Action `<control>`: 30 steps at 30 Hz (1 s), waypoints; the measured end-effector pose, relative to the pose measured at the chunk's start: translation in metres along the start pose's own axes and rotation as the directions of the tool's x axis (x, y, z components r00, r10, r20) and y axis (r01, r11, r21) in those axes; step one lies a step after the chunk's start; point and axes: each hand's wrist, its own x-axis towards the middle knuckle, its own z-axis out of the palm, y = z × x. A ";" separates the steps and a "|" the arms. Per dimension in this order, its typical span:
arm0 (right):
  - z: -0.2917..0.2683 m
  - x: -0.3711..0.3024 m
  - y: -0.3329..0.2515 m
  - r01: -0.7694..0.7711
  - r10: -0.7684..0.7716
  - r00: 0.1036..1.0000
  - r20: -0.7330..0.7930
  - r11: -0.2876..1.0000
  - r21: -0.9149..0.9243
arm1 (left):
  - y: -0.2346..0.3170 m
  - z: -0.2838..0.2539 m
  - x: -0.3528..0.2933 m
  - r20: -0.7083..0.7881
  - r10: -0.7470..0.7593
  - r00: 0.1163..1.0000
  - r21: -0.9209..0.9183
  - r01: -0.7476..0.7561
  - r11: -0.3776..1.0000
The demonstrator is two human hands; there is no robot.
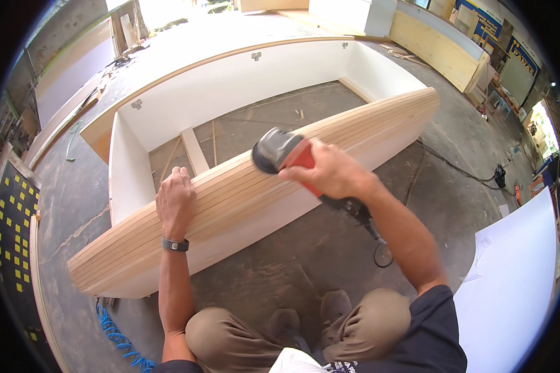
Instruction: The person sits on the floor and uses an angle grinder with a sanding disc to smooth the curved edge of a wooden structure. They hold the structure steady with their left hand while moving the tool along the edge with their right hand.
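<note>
My right hand is wrapped round the red body of an angle grinder with a grey head and a dark round disc. The disc is at the upper edge of a curved panel of narrow wooden strips; I cannot tell whether it touches. My left hand, with a dark band on its wrist, lies on the same panel further left. Its fingers are bent over the far edge, and their tips are hidden. The panel forms the near side of a long frame with white inner walls.
Metal hinges sit on the frame's far wall, and a wooden crosspiece spans its inside. A coiled blue hose lies at lower left. Black cable runs over the floor at right, beyond a white sheet.
</note>
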 end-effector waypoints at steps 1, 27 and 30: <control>-0.006 0.006 0.010 -0.018 0.018 0.999 -0.033 1.000 -0.008 | 0.002 -0.001 0.000 0.005 -0.004 1.000 0.004 0.004 1.000; -0.054 0.049 0.082 -0.079 0.090 0.993 -0.072 0.987 0.142 | 0.002 0.006 0.001 -0.008 -0.020 1.000 0.005 0.020 1.000; -0.070 0.049 0.093 -0.132 0.142 0.988 -0.056 0.980 0.150 | 0.004 0.007 0.002 -0.004 -0.030 1.000 -0.012 0.030 0.999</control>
